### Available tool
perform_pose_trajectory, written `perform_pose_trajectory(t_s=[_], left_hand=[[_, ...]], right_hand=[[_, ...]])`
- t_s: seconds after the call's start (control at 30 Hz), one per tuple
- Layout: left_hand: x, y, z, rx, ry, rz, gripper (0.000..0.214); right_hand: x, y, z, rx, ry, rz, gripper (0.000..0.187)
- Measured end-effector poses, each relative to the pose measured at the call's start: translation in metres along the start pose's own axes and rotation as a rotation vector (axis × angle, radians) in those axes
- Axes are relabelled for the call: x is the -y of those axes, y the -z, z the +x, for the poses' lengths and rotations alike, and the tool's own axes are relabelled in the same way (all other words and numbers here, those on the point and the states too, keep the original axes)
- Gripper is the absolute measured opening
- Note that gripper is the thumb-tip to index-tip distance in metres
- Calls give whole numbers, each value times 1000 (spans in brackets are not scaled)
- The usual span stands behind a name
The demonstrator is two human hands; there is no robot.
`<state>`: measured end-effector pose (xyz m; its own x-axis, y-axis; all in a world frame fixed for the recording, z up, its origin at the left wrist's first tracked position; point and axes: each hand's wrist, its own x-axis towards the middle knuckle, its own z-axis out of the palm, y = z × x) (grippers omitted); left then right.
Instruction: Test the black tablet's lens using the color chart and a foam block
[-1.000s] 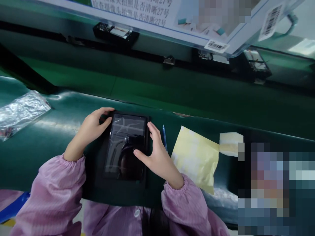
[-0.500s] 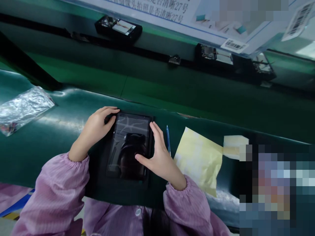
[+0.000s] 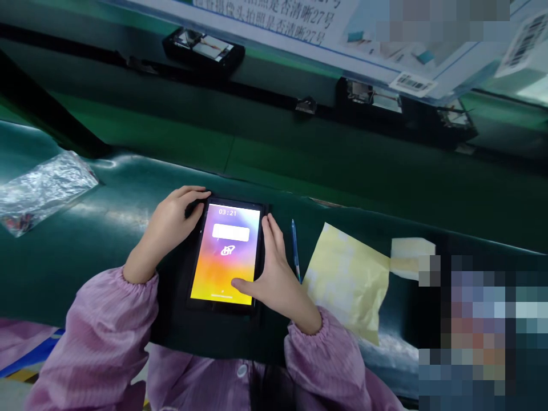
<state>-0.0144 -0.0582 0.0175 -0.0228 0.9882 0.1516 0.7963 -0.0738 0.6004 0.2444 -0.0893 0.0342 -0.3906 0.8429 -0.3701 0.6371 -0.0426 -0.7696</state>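
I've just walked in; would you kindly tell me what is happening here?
A person in pinkish-purple sleeves is handling a black rectangular tablet that lies on a dark-green tabletop. The left hand is at its upper left corner. The right hand is along its right edge, with the thumb over the glowing multicoloured screen, which reads 03:21. A slim blue pen and a wrinkled yellow sheet lie to the right.

This looks like an electronics workshop. Beyond the green desk (image 3: 98,240) sit opened devices (image 3: 205,48) (innards showing), near a printed sheet (image 3: 274,23) with barcodes (image 3: 412,84).
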Motion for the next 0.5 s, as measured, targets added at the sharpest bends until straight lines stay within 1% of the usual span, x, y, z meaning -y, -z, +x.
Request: perform_pose_trajectory(t_s=[0.03,0.07,0.13,0.17,0.2,0.23,0.5], left_hand=[[0,0,0,0,0,-1,36],[0,0,0,0,-1,-3,35],[1,0,0,-1,-2,-6,35],[1,0,0,-2,-3,-8,35],[0,0,1,-4,-4,-9,35],[0,0,1,-5,-4,-11,35],[2,-1,1,-11,-10,-15,34]], right_hand=[[-1,-2,1,-33,5,11,121],[-1,-3,3,-83,13,28,110],[-3,-4,6,-201,33,81,82],[-4,-5,7,-244,38,108,71],[-5,-4,8,-268,37,129,65],[-6,-4,8,-272,31,142,63],[-5,-1,4,-217,-5,129,68]])
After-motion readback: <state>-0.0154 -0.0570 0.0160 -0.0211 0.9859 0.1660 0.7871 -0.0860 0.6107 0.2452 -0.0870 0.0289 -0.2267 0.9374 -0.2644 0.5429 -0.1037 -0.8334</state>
